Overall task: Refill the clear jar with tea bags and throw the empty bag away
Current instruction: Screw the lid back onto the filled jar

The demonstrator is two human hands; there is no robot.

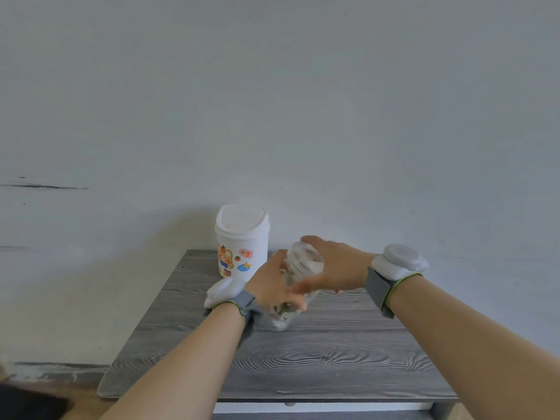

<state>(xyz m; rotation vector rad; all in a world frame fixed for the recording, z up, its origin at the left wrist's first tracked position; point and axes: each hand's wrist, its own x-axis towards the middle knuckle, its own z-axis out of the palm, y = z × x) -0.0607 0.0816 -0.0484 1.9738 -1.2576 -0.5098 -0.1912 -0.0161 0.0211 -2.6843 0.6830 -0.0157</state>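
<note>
The clear jar (304,262) is tilted over the middle of the grey wood-grain table (318,359), and motion blurs it. My right hand (336,265) is closed around its upper end from the right. My left hand (272,286) wraps its middle from the left. Its lower end (280,318) is near the tabletop, and pale brownish tea bags show through the clear wall there. I cannot make out a separate refill bag; the hands hide what lies behind them.
A white lidded bin (242,241) with cartoon stickers stands at the table's back edge against the wall, just left of my hands. Both wrists carry white sensor pods on grey straps. A dark object (30,401) lies on the floor at the lower left.
</note>
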